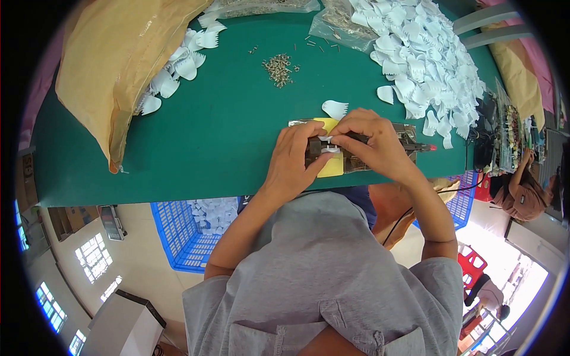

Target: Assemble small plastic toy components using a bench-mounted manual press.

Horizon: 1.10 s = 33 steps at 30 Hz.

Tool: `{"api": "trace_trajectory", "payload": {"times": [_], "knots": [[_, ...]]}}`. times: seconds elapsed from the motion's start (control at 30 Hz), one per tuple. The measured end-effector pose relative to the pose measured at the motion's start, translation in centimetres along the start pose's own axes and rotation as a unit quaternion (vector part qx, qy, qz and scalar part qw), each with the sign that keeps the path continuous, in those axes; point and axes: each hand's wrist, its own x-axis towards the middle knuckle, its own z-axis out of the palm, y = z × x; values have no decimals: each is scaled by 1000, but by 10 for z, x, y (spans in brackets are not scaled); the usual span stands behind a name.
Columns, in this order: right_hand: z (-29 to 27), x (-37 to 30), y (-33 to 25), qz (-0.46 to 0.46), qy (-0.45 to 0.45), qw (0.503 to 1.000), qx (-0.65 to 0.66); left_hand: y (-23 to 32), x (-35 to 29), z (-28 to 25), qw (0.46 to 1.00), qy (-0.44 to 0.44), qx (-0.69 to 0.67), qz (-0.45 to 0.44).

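Note:
My left hand (290,159) and my right hand (380,142) meet at a dark metal fixture (350,163) near the table's front edge. Between them are small white plastic pieces (330,150), seemingly toothed hair claw clip halves. The left thumb and fingers close around them from the left. From the right, the other hand's thumb and fingertips pinch at the same spot, so the fingers partly hide the pieces. Yellow sheeting (330,170) covers part of the fixture. A loose toothed clip half (335,109) lies just beyond the hands.
A big heap of white clip halves (424,59) spreads at the far right, beside clear plastic bags (344,26). Small metal springs (279,70) and several thin pins (310,43) lie mid-table. A brown paper sack (119,65) spills white pieces at left. Blue baskets (172,237) stand below.

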Motion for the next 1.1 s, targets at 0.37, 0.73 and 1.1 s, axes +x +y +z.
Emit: {"api": "trace_trajectory", "payload": {"times": [0.37, 0.73, 1.1], "knots": [[-6, 5, -4, 9, -37, 999, 10, 2, 0, 0, 1000, -1, -8, -24], [-21, 74, 27, 89, 30, 996, -3, 0, 6, -4, 998, -5, 13, 53], [24, 139, 47, 1, 88, 975, -206, 0, 6, -3, 998, -4, 4, 61]]}}
